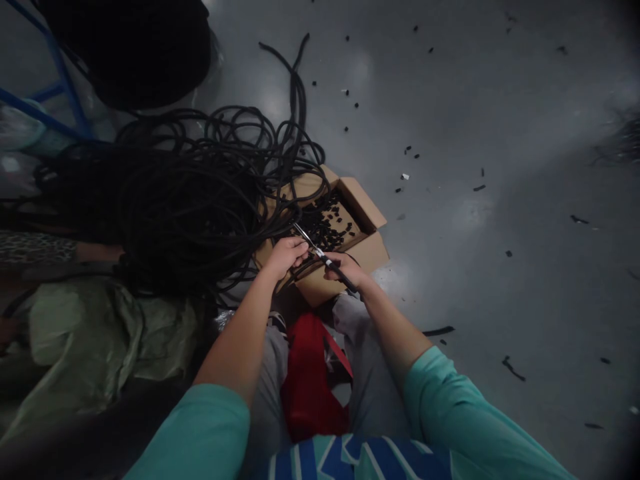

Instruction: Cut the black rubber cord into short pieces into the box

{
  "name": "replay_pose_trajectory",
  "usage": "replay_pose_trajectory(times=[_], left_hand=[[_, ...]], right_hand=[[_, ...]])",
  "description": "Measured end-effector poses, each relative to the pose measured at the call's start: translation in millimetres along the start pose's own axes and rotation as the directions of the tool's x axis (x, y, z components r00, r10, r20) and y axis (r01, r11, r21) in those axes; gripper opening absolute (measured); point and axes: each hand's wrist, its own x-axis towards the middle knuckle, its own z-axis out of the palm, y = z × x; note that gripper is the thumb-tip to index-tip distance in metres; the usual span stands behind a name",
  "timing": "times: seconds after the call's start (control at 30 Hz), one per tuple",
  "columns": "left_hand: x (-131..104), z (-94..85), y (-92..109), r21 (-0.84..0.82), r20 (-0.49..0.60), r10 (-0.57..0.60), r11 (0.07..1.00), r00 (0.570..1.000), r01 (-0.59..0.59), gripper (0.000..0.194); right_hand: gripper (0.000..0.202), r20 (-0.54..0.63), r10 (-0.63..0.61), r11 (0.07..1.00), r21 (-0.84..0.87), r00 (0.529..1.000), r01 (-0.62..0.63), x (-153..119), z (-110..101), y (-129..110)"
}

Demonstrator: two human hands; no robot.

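Observation:
My right hand [346, 269] is closed round the dark handles of scissors [320, 253], whose silver blades point up and left over an open cardboard box [367, 203]. Just left of the blades, my left hand [289, 256] has its fingers pinched on a black cord [300, 269], mostly hidden by the fingers. Inside the box lie many short black cut pieces [325, 223]. From the left, a large tangled heap of black cord [190, 193] reaches over the box's edge.
A dark round bulk [130, 47] stands at the upper left beside a blue metal frame [63, 73]. Another person's forearm [97, 252] reaches into the heap. Black scraps [479, 188] dot the grey floor. Something red [310, 373] is between my legs.

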Motion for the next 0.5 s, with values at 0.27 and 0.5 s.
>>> replay_pose_trajectory(times=[0.27,0.5], left_hand=[[0.0,-2.6,2.6,0.095,-0.03,0.002,0.995,1.0,0.001,0.02],[-0.2,5.0,3.4,0.078,-0.121,-0.035,0.996,0.992,0.045,0.023]], right_hand=[[0.052,0.052,0.094,0.99,0.102,0.994,-0.099,-6.4,2.5,-10.6],[0.056,0.117,-0.009,0.983,0.185,0.993,-0.013,-3.8,1.7,-15.8]])
